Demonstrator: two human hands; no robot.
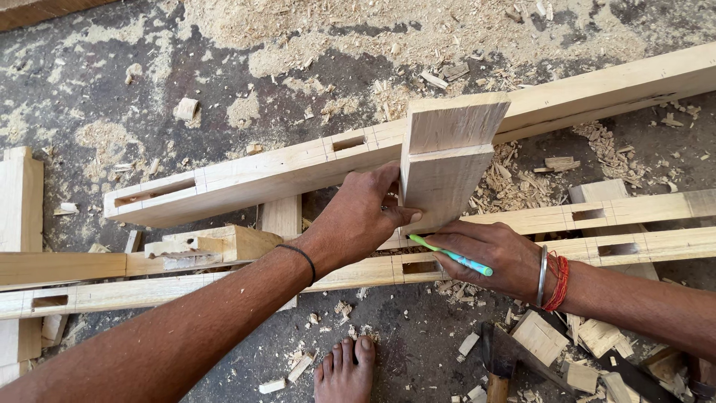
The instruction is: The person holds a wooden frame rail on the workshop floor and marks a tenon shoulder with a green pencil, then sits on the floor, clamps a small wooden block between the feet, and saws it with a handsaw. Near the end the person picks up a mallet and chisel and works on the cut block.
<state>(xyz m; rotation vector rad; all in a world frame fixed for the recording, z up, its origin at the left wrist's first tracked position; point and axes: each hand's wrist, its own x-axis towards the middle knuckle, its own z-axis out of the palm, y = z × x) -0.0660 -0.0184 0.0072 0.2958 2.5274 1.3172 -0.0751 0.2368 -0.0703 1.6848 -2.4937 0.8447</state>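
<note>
Bright, even daylight; soft shadows, sharp focus throughout.

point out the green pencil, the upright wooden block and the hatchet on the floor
green pencil [452, 256]: head view, middle of the shaft, in the right hand.
upright wooden block [441, 183]: head view, centre of its lower front face.
hatchet [498, 357]: head view, on the dark metal head.

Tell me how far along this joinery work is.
Done: mortise slots are cut in the long rail and in the lower rails, with chips and sawdust around. In hand: the left hand steadies an upright board against the rails while the right hand holds a green pencil at its base. Left: no board sits inside any slot yet.
</note>
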